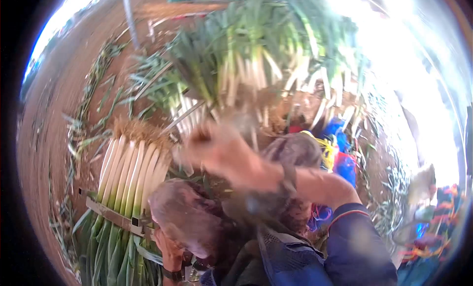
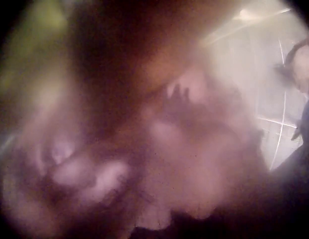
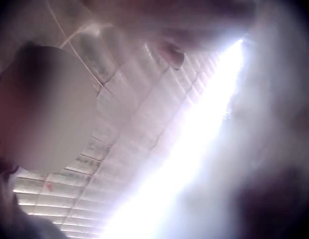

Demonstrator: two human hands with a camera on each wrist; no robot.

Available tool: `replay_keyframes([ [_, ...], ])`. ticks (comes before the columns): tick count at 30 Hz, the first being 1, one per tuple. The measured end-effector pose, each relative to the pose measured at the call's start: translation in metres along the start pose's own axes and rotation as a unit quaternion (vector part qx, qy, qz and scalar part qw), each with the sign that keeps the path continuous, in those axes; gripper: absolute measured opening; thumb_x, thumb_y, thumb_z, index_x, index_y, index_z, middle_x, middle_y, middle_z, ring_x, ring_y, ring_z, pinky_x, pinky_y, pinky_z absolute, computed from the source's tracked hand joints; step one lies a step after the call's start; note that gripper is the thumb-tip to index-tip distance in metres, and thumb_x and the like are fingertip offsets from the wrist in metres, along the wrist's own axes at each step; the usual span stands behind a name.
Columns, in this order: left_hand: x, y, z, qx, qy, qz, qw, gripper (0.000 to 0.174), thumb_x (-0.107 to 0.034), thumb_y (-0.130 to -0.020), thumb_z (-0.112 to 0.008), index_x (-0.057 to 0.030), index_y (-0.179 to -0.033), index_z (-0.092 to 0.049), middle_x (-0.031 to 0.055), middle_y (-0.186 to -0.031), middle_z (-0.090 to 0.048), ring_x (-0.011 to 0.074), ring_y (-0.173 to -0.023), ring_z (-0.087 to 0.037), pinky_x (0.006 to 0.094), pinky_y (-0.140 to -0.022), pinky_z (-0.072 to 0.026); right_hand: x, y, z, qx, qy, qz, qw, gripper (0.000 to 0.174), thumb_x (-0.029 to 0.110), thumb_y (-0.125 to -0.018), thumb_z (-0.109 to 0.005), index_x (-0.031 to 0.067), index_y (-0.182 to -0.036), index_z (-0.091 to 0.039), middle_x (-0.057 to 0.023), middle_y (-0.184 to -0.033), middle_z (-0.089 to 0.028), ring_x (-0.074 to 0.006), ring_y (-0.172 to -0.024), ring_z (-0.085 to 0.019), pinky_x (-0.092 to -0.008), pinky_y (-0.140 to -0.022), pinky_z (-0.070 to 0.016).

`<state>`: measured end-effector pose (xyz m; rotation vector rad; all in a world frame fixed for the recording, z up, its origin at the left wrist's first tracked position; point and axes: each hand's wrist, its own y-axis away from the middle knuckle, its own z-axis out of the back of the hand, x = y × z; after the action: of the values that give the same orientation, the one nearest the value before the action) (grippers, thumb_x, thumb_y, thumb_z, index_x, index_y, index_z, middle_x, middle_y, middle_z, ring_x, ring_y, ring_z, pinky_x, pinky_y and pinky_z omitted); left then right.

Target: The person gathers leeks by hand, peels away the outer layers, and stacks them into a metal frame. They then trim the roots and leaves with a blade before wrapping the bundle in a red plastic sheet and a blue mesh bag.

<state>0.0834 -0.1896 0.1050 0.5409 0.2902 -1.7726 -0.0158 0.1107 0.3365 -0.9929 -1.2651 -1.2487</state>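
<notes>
A bundle of leeks [image 1: 125, 173] lies at the left in the head view, roots upward and green leaves downward, with a flat brown strip [image 1: 113, 214] across it. Beside its lower right edge is my left hand [image 1: 169, 249], partly hidden by my knee; its fingers do not show clearly. My right hand [image 1: 221, 150] is raised in front of my knees, right of the roots, and blurred by motion. I cannot tell whether it holds anything. In the right wrist view, one fingertip [image 3: 173, 56] of that hand shows near the top.
A large heap of leeks [image 1: 256, 54] lies ahead on bare soil. A thin grey strip [image 1: 185, 116] slants near the leek roots. Blue and red bundles with yellow cord [image 1: 325, 148] sit right of my knee [image 1: 187, 212]. Loose leaves [image 1: 101, 89] litter the ground.
</notes>
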Motion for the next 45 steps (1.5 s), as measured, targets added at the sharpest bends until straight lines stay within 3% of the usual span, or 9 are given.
replay_keyframes([
  [3,0.008,-0.002,-0.006,-0.021,-0.025,-0.002,0.999,0.03,-0.024,-0.089,-0.065,-0.0055,-0.114,-0.064,0.0151,-0.101,-0.067,0.0329,-0.094,-0.064,0.0409,-0.079,-0.0484,0.012,0.124,0.031,0.016,-0.018,0.019,1.0,0.014,0.01,-0.084,-0.077,0.0048,-0.082,-0.064,0.0005,-0.081,-0.065,-0.0048,-0.072,-0.057,-0.0223,-0.061,-0.044],
  [6,0.016,-0.005,-0.011,-0.031,-0.043,-0.007,0.999,0.03,-0.023,-0.089,-0.065,-0.0054,-0.114,-0.064,0.0152,-0.101,-0.067,0.033,-0.094,-0.064,0.041,-0.079,-0.0484,-0.023,0.222,0.091,-0.212,-0.02,0.126,0.969,0.011,0.014,-0.09,-0.071,0.0032,-0.09,-0.07,-0.0002,-0.077,-0.064,-0.006,-0.068,-0.056,-0.0221,-0.055,-0.0436],
  [8,0.022,-0.009,-0.011,-0.037,-0.059,-0.004,0.998,0.03,-0.023,-0.089,-0.065,-0.0053,-0.114,-0.064,0.0152,-0.101,-0.067,0.033,-0.094,-0.064,0.041,-0.079,-0.0484,-0.062,0.28,0.14,-0.404,0.188,0.033,0.895,0.012,0.014,-0.093,-0.066,0.0043,-0.086,-0.069,0.0026,-0.068,-0.056,-0.0023,-0.056,-0.047,-0.0208,-0.046,-0.0349],
  [9,0.024,-0.011,-0.01,-0.038,-0.064,-0.006,0.997,0.03,-0.023,-0.089,-0.065,-0.0053,-0.114,-0.064,0.0153,-0.101,-0.067,0.033,-0.094,-0.064,0.0411,-0.079,-0.0484,-0.082,0.309,0.166,-0.432,-0.027,-0.031,0.901,0.016,0.017,-0.093,-0.066,0.0047,-0.083,-0.067,0.0035,-0.064,-0.052,-0.0023,-0.05,-0.042,-0.0212,-0.043,-0.031],
  [13,0.037,-0.011,-0.006,-0.047,-0.092,0.005,0.995,0.03,-0.023,-0.089,-0.064,-0.0051,-0.114,-0.064,0.0153,-0.102,-0.067,0.0331,-0.094,-0.064,0.0411,-0.08,-0.0485,-0.234,0.404,0.224,-0.591,-0.031,-0.174,0.787,0.022,0.024,-0.089,-0.069,0.0032,-0.08,-0.068,0.0006,-0.061,-0.056,-0.0067,-0.044,-0.044,-0.024,-0.041,-0.0326],
  [17,0.042,-0.008,0.0,-0.048,-0.119,0.026,0.991,0.03,-0.022,-0.089,-0.064,-0.0049,-0.114,-0.064,0.0154,-0.102,-0.067,0.0332,-0.095,-0.064,0.0412,-0.08,-0.0485,-0.37,0.45,0.224,-0.564,0.08,-0.295,0.767,0.023,0.02,-0.086,-0.068,-0.0022,-0.092,-0.072,-0.0086,-0.065,-0.067,-0.0145,-0.055,-0.065,-0.0301,-0.048,-0.0505],
  [25,0.045,-0.005,0.011,-0.052,-0.156,0.059,0.985,0.03,-0.022,-0.09,-0.064,-0.0045,-0.115,-0.064,0.0156,-0.103,-0.067,0.0333,-0.096,-0.064,0.0414,-0.08,-0.0485,-0.52,0.444,0.193,-0.417,0.027,-0.344,0.841,0.033,0.015,-0.081,-0.07,-0.0004,-0.11,-0.069,-0.0169,-0.087,-0.073,-0.0233,-0.077,-0.072,-0.0357,-0.067,-0.056],
  [40,0.038,-0.006,0.025,-0.061,-0.202,0.111,0.971,0.03,-0.02,-0.09,-0.064,-0.0039,-0.115,-0.064,0.016,-0.104,-0.067,0.0336,-0.097,-0.064,0.0417,-0.082,-0.0487,-0.532,0.389,0.235,-0.512,0.325,-0.208,0.767,0.024,0.023,-0.089,-0.059,0.0021,-0.09,-0.07,-0.0208,-0.093,-0.069,-0.0398,-0.087,-0.066,-0.0485,-0.075,-0.0518],
  [45,0.032,-0.004,0.028,-0.067,-0.212,0.122,0.967,0.03,-0.02,-0.09,-0.064,-0.0036,-0.116,-0.064,0.0161,-0.104,-0.067,0.0337,-0.097,-0.064,0.0418,-0.082,-0.0487,-0.536,0.346,0.26,-0.419,0.305,-0.385,0.764,0.022,0.017,-0.087,-0.055,-0.0008,-0.085,-0.067,-0.0253,-0.093,-0.067,-0.0426,-0.091,-0.065,-0.0503,-0.079,-0.0505],
])
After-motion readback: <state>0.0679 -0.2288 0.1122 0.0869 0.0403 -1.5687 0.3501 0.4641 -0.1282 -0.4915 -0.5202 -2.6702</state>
